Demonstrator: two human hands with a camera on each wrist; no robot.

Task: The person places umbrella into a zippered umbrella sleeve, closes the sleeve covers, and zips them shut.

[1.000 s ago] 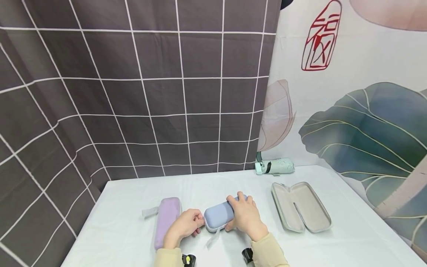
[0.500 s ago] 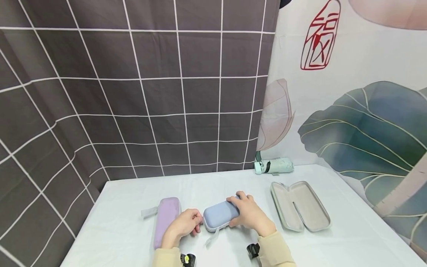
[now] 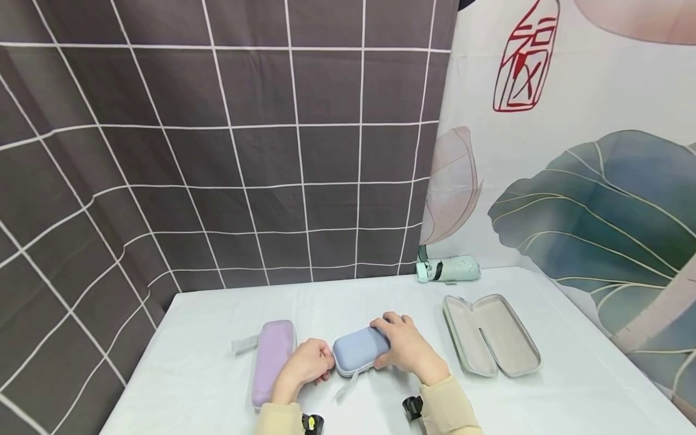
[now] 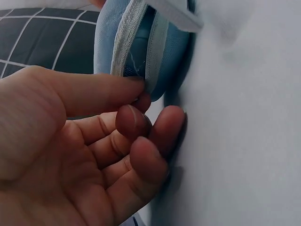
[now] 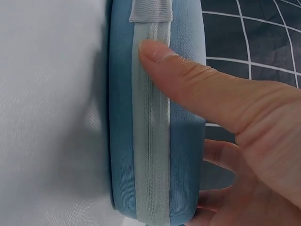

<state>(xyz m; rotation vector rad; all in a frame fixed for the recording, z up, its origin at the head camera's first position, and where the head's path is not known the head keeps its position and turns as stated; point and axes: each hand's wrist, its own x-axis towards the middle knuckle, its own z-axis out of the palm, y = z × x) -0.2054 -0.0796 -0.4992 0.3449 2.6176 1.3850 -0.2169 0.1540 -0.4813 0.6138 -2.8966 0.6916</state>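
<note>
A blue zip case (image 3: 354, 352) with rounded ends lies on the white table between both hands. My left hand (image 3: 309, 365) is at its near left end, where thumb and forefinger pinch at the zipper (image 4: 123, 44); the zipper's pull is hidden behind the fingertips. In the left wrist view the zipper's edges stand apart there, with a dark gap between them. My right hand (image 3: 408, 351) grips the case's other end. Its thumb (image 5: 183, 77) presses the zipper band, beside a grey fabric tab (image 5: 151, 10), and the other fingers reach round the far side.
Left of the blue case, partly behind the left forearm, lies a closed purple zip case (image 3: 273, 359). To the right an opened case (image 3: 505, 338) shows its pale lining. A mint-green folded umbrella (image 3: 452, 269) rests along the table's back edge, against the curtain.
My right hand has slid a little to the right along the blue case, baring more of its top. The left hand stays at the zipper end.
</note>
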